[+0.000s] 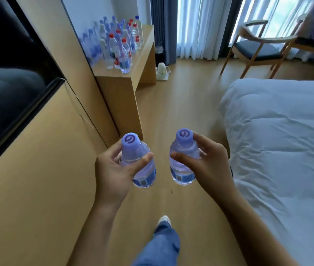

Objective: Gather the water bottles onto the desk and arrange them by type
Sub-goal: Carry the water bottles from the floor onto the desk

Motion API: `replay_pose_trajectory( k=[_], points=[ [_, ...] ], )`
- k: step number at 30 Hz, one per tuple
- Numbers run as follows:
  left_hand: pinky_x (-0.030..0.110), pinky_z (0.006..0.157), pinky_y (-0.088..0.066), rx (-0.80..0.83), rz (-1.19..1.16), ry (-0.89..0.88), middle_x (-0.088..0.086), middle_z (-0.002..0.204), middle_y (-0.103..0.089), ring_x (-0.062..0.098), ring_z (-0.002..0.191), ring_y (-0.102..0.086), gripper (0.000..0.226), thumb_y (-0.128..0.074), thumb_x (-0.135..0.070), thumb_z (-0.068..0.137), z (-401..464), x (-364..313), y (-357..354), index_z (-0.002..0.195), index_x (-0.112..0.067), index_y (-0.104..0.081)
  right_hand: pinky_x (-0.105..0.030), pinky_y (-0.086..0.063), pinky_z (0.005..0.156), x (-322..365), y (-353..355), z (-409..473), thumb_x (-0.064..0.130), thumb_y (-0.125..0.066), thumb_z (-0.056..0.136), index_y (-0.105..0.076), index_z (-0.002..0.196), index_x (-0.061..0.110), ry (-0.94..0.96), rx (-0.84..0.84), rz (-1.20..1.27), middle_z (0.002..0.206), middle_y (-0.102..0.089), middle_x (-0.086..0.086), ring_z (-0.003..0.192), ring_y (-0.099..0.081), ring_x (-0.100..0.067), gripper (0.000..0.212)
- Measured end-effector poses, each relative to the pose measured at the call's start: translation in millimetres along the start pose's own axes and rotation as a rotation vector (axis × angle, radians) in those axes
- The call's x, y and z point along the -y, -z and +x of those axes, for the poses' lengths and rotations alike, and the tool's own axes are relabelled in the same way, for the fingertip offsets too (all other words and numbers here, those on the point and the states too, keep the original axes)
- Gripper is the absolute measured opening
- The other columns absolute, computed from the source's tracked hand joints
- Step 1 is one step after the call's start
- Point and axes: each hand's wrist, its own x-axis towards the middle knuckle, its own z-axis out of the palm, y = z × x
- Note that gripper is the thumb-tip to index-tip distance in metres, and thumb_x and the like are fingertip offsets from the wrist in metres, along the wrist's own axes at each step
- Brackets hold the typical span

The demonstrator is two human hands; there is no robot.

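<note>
A dark screen (8,77) hangs on the wooden wall panel at far left. Beyond it, the wooden surface (133,73) carries a crowd of upright water bottles (117,43) — blue caps and red caps mixed together, standing close. Lower down, the left hand (113,169) grips a blue-capped bottle (138,164), thumb across its front, fingers curled behind. Just beside it, not touching, the right hand (209,162) grips a second blue-capped bottle (184,160) the same way. Both bottles are upright over the wood floor (171,112), well short of the surface. A jeans-clad leg (161,244) steps below. The white bed (286,141) fills the right — a wooden chair (256,47) sits by the curtains (200,25).
</note>
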Motion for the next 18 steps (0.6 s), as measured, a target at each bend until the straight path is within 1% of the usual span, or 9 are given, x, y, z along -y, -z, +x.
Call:
replay_pose_trajectory(
  k=[2,5,7,9,12,15,18],
  points=[
    [0.014,0.065,-0.054,-0.007,-0.020,-0.015,-0.009,0.085,-0.077,0.006,0.077,-0.074,0.028,-0.086,-0.024,0.063,55.5,1.5,-7.8,0.088,-0.032,-0.077,-0.026,-0.057,0.080,-4.7,-6.9,54.1,0.015,-0.086,0.073,-0.073,0.109,0.014,-0.006,-0.009,0.014,0.095,-0.076,0.004,0.088,-0.072,-0.012,0.038],
    [0.013,0.064,-0.053,-0.015,-0.002,-0.026,-0.012,0.081,-0.076,0.001,0.073,-0.071,0.030,-0.087,-0.013,0.066,132.9,7.6,-20.0,0.091,-0.024,-0.074,-0.032,-0.059,0.083,-13.5,-14.2,128.9,0.015,-0.086,0.072,-0.073,0.108,0.018,-0.024,0.001,0.044,0.095,-0.076,0.007,0.090,-0.072,-0.012,0.039],
    [0.012,0.064,-0.052,-0.027,0.015,-0.027,-0.010,0.079,-0.076,0.001,0.071,-0.070,0.030,-0.087,-0.005,0.068,177.9,12.3,-27.1,0.092,-0.018,-0.073,-0.037,-0.059,0.085,-21.0,-19.3,173.2,0.014,-0.086,0.071,-0.072,0.108,0.020,-0.037,0.011,0.068,0.094,-0.076,0.007,0.091,-0.072,-0.012,0.040],
    [0.013,0.063,-0.052,-0.051,0.025,-0.023,-0.008,0.079,-0.076,0.001,0.070,-0.070,0.029,-0.087,-0.005,0.069,222.4,21.6,-34.3,0.091,-0.018,-0.073,-0.039,-0.059,0.085,-33.7,-24.8,219.5,0.012,-0.087,0.071,-0.073,0.109,0.018,-0.047,0.027,0.081,0.093,-0.076,0.007,0.090,-0.072,-0.012,0.041],
    [0.013,0.063,-0.052,-0.111,0.033,-0.028,-0.007,0.079,-0.076,0.002,0.070,-0.070,0.027,-0.088,-0.009,0.068,290.2,39.2,-47.8,0.089,-0.021,-0.074,-0.038,-0.059,0.084,-56.4,-36.0,293.1,0.011,-0.087,0.071,-0.072,0.110,0.015,-0.039,0.083,0.092,0.094,-0.077,0.006,0.090,-0.073,-0.012,0.042],
    [0.014,0.064,-0.053,-0.166,0.057,-0.033,-0.008,0.081,-0.076,0.004,0.073,-0.071,0.027,-0.088,-0.012,0.069,360.7,56.6,-60.4,0.085,-0.030,-0.075,-0.036,-0.059,0.084,-76.9,-48.3,372.9,0.012,-0.087,0.071,-0.072,0.111,0.016,-0.024,0.158,0.097,0.096,-0.076,0.006,0.091,-0.072,-0.011,0.043],
    [0.015,0.065,-0.053,-0.245,0.109,-0.039,-0.010,0.082,-0.076,0.005,0.074,-0.071,0.029,-0.088,-0.015,0.070,433.1,70.6,-71.2,0.086,-0.036,-0.075,-0.027,-0.059,0.081,-92.1,-61.5,457.1,0.016,-0.086,0.072,-0.071,0.111,0.021,0.040,0.251,0.088,0.099,-0.075,0.009,0.093,-0.071,-0.009,0.042]
  ],
)
